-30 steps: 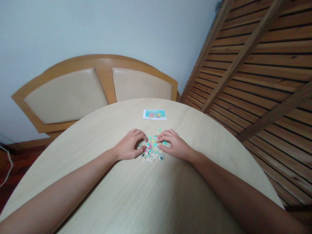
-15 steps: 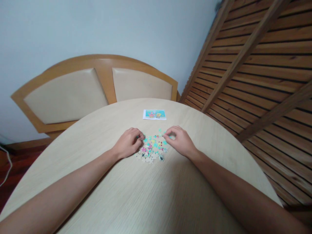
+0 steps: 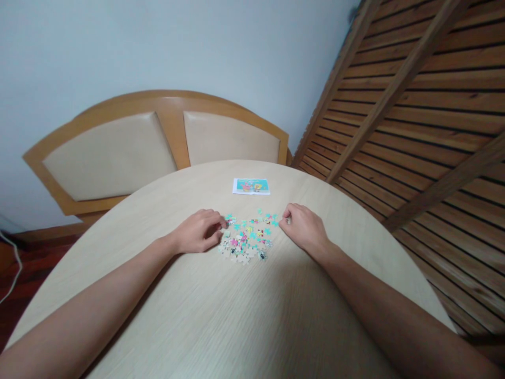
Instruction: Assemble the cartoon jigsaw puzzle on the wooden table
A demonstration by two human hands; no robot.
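Observation:
A loose spread of jigsaw puzzle pieces [image 3: 242, 242] lies on the pale round table [image 3: 221, 316], some turquoise, pink or yellow, others showing plain light backs. At the left edge of the spread rests my left hand [image 3: 199, 231], fingers bent, with a gap between thumb and forefinger. Its fingertips are beside a few turquoise pieces; whether they touch is too small to tell. My right hand [image 3: 304, 227] is right of the spread, apart from it, fingers curled in against the thumb. Anything inside that curl is hidden.
Beyond the pieces lies a small picture card [image 3: 252, 186] with cartoon figures on turquoise. A wooden bench back with cream pads [image 3: 232, 138] stands behind the table against the wall. Slatted wooden panelling [image 3: 414, 131] rises at the right.
Both hands have drawn outward from the pieces, the left one to the left, the right one to the right. More pieces show at both upper edges. My left fingers have spread slightly.

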